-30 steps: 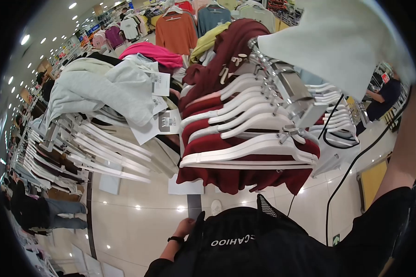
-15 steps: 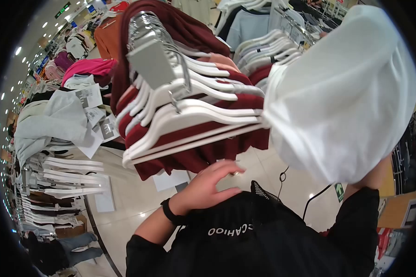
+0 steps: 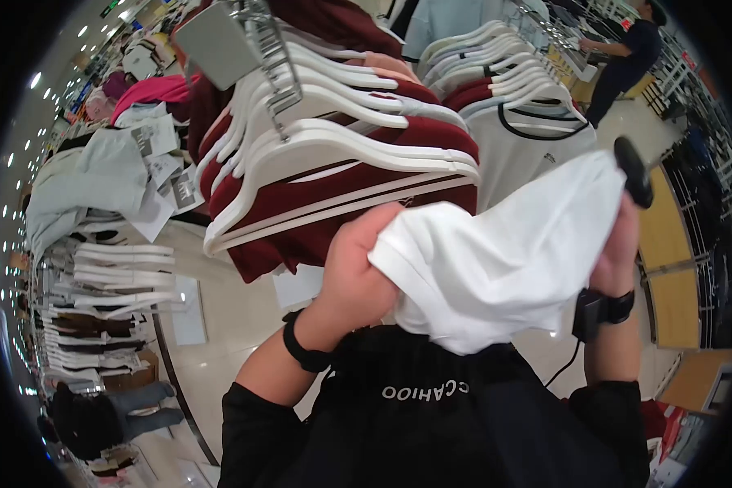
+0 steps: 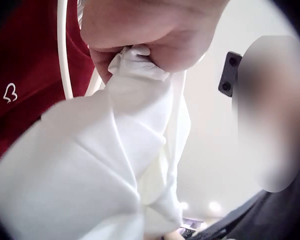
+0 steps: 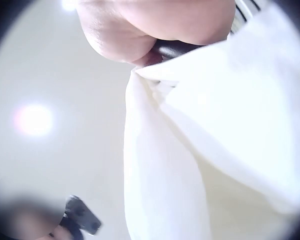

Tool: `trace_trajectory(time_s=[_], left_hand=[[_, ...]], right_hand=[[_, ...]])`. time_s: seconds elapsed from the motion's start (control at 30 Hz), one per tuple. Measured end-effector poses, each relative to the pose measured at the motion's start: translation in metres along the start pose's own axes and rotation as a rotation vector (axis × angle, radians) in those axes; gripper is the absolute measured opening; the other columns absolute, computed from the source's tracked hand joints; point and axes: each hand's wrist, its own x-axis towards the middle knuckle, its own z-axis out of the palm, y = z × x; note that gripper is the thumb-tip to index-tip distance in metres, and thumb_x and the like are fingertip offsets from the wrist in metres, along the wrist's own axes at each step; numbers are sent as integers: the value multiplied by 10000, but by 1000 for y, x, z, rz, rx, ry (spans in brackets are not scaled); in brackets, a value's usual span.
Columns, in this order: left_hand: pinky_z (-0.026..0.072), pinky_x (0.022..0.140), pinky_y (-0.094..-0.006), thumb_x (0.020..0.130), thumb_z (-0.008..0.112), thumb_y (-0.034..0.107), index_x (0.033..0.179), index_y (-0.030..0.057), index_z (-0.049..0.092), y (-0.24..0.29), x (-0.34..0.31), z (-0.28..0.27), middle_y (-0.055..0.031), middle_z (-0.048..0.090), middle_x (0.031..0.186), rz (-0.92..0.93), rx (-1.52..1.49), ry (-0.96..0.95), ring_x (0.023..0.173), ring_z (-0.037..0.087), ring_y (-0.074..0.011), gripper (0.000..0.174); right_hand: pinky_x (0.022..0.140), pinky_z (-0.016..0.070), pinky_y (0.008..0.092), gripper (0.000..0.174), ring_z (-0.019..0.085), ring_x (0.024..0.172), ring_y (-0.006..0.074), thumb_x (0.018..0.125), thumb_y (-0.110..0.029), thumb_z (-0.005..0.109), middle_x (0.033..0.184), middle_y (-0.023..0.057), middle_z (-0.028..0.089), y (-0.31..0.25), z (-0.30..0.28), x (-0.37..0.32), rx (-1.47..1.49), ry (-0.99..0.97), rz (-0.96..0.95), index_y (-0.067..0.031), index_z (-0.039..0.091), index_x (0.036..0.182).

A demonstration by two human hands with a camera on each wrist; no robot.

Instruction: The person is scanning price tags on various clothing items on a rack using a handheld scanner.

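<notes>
A white cloth [image 3: 504, 268] is stretched in loose folds between my two hands, in front of my chest. My left hand [image 3: 358, 268] grips its bunched left end; in the left wrist view the cloth [image 4: 135, 120] comes out of the curled fingers. My right hand [image 3: 618, 252], partly behind the fabric, holds the other end together with a black rounded object [image 3: 633, 172]. In the right wrist view a dark handle-like piece [image 5: 175, 48] lies inside the curled fingers, its kind not shown. Just beyond the left hand hang dark red garments [image 3: 439, 134] on white hangers [image 3: 333, 134].
A metal rack arm [image 3: 281, 81] bears the hangers. Behind on the right hangs a white top with black neckline [image 3: 529, 146]. Grey garments with paper tags [image 3: 98, 179] are piled at left, above more hangers [image 3: 126, 276]. Another person [image 3: 626, 57] stands at the far right.
The white cloth has come down from the upper right to before my chest. My left hand, free half a second ago, has moved up and taken hold of the cloth's left end.
</notes>
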Motion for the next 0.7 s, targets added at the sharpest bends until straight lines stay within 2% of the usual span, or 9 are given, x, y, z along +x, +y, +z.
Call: trace_trajectory(time_s=[0.07, 0.13, 0.27, 0.4, 0.47, 0.53, 0.57, 0.6, 0.7], left_hand=[[513, 873, -278, 961, 550, 7, 1194, -14, 629, 12, 0, 0, -66, 700, 1103, -110, -294, 46, 1010, 648, -131, 247], [516, 907, -289, 984, 528, 19, 1277, -15, 601, 15, 0, -4, -65, 678, 1165, -179, -416, 63, 1044, 638, -141, 303], [542, 915, -318, 994, 523, 86, 1302, -23, 570, 20, -1, 3, -110, 667, 1210, -293, -404, 11, 1036, 676, -186, 330], [533, 786, -268, 1021, 511, 102, 1254, 0, 607, 19, 3, 24, -60, 685, 1091, -317, -448, 113, 936, 650, -119, 271], [537, 770, -272, 1013, 497, 92, 1236, 0, 604, 0, 6, 32, -66, 686, 1061, -307, -444, 171, 909, 653, -125, 264], [528, 727, -281, 981, 433, 46, 1175, -4, 600, -12, 10, 41, -63, 673, 992, -382, -357, 220, 849, 637, -120, 260], [524, 723, -281, 975, 419, 35, 1173, 0, 595, -15, 12, 47, -63, 669, 987, -361, -366, 261, 848, 634, -120, 267], [519, 718, -282, 968, 406, 23, 1170, 3, 591, -16, 12, 51, -63, 665, 982, -341, -377, 301, 847, 631, -120, 275], [515, 734, -278, 967, 414, 24, 1183, 9, 579, -9, 12, 52, -63, 662, 991, -349, -456, 357, 873, 633, -125, 272]], right_hand=[[874, 513, 341, 311, 639, 960, 171, 883, -1, 598, 1114, 60, 632, 33, -34, 6, -394, 36, -366, -43, 582, 1191], [811, 485, 298, 247, 605, 895, 135, 848, 6, 612, 977, 10, 603, 64, -46, 1, -614, 79, -322, -50, 599, 1088], [698, 496, 284, 280, 615, 793, 128, 786, 2, 705, 928, 13, 650, 90, -49, -10, -1146, -9, -80, -20, 638, 1057], [943, 493, 334, 393, 638, 1061, 193, 812, -4, 749, 1114, 99, 673, 101, -5, -41, -1158, -262, -355, -12, 622, 1184], [945, 498, 358, 484, 617, 1104, 204, 797, -57, 815, 1166, 102, 632, 99, 7, -49, -1179, -547, -522, -4, 587, 1221], [948, 497, 371, 604, 598, 1134, 216, 756, -162, 886, 1182, 99, 604, 100, 29, -60, -1192, -703, -398, 0, 564, 1241], [948, 494, 367, 721, 596, 1136, 218, 706, -265, 925, 1187, 100, 606, 113, 28, -59, -1076, -700, -329, -9, 552, 1267], [882, 515, 358, 757, 648, 1008, 233, 635, -296, 967, 1125, 113, 653, 129, 30, -61, -1024, -593, -500, 3, 589, 1219], [887, 512, 358, 695, 652, 996, 235, 674, -226, 945, 1132, 117, 652, 134, 38, -54, -1133, -657, -601, 4, 587, 1225]])
